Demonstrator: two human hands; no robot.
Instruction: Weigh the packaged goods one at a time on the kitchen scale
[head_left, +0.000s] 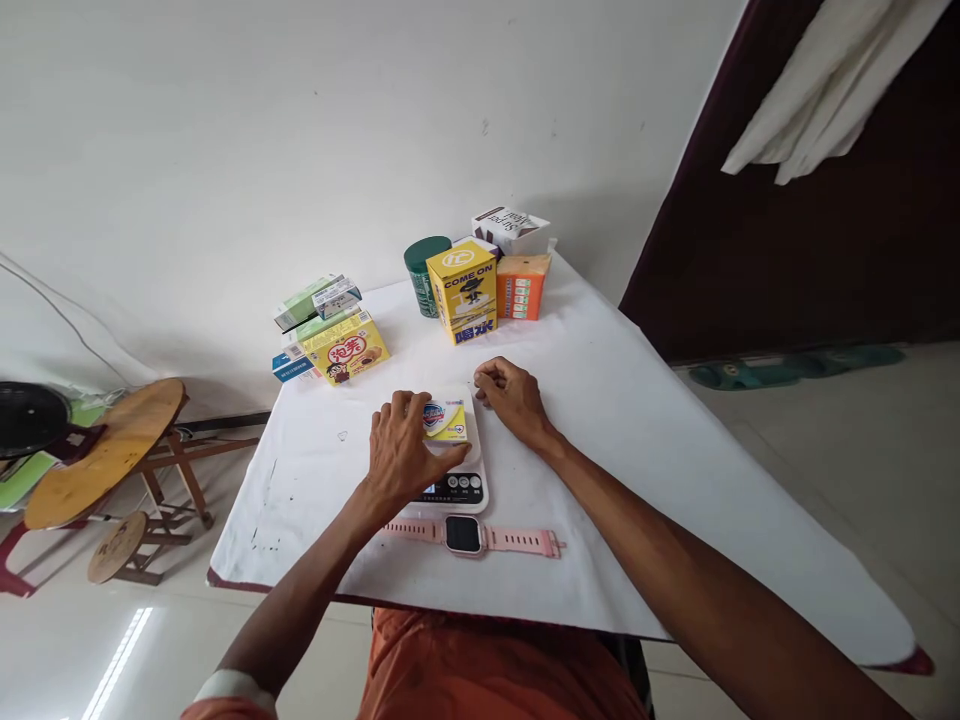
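A yellow and white soap box [445, 421] lies on a white kitchen scale [472, 455] with a black button panel along its near side. My left hand [401, 445] grips the box from the left, fingers over its far edge and thumb at its near edge. Part of the scale's lit display is hidden by that hand. Just right of the scale, my right hand [512, 400] rests on the table with its fingers curled in, and nothing shows in it. A pink-strapped smartwatch [463, 535] lies stretched out in front of the scale.
Several cartons, among them a yellow snack box [347, 350], stand at the table's back left. A yellow box [463, 293], a green canister [424, 275], an orange box [522, 288] and a white box [511, 230] stand near the wall. A wooden stool [112, 450] is at left.
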